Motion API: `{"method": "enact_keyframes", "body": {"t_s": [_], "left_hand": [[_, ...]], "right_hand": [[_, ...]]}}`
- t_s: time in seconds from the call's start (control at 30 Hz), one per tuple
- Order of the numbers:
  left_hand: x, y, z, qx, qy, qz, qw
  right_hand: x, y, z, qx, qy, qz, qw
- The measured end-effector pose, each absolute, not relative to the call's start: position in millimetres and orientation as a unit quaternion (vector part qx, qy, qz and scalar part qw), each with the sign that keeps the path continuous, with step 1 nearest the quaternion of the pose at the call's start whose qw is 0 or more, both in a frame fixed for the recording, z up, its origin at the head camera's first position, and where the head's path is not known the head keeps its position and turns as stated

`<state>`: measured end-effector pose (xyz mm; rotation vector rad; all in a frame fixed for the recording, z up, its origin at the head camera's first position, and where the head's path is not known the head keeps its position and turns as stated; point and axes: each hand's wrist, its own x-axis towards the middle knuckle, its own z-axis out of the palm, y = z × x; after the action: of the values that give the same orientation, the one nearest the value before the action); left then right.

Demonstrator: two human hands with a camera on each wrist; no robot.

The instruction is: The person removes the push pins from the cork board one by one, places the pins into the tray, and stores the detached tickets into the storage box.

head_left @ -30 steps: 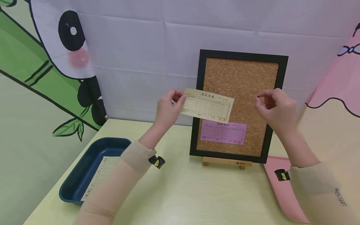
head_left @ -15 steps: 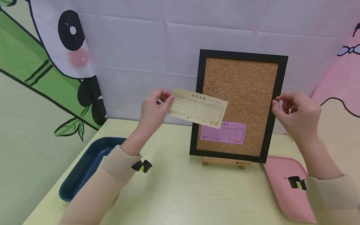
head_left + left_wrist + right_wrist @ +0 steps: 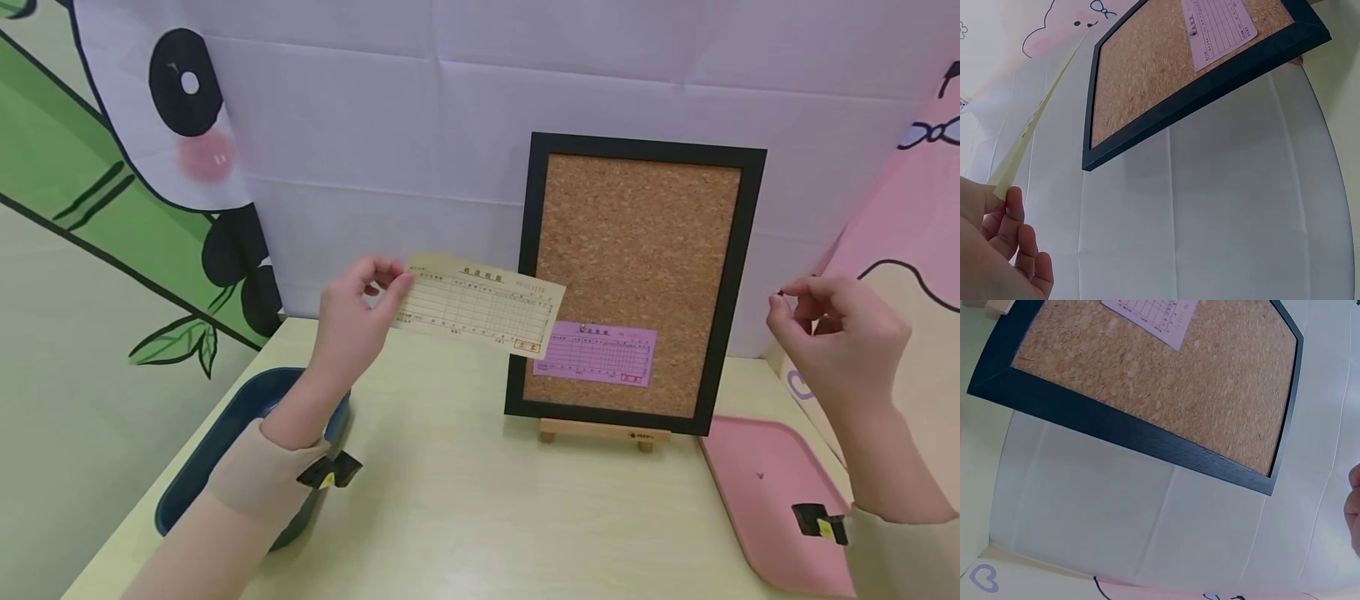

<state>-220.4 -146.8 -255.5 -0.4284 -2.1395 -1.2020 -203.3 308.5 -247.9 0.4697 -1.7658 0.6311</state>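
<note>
My left hand pinches a pale yellow receipt slip by its left end, between thumb and fingers. The slip hangs in the air, tilted down to the right, and overlaps the left side of the cork board. In the left wrist view the slip shows almost edge-on. On the lower part of the board a purple receipt slip is fixed, with a small pin near its top edge. My right hand, right of the board, pinches a tiny dark pin-like piece, too small to make out well.
The black-framed board leans on a small wooden easel. A dark blue tray stands at the left, partly hidden by my left forearm. At the right lies a pink tray with a tiny dark piece on it. Printed cloth hangs behind.
My left hand has moved left and slightly down with the yellow receipt, uncovering more of the purple one. My right hand has drawn away from the board to the right and down.
</note>
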Motion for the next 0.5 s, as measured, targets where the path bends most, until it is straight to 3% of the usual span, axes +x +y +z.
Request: {"method": "enact_keyframes", "body": {"t_s": [0.5], "left_hand": [[-201,-188,-280,-0.134,-0.846,-0.390,0.339]], "right_hand": [[-184,334,-276,0.164,-0.784,0.263,0.538]]}}
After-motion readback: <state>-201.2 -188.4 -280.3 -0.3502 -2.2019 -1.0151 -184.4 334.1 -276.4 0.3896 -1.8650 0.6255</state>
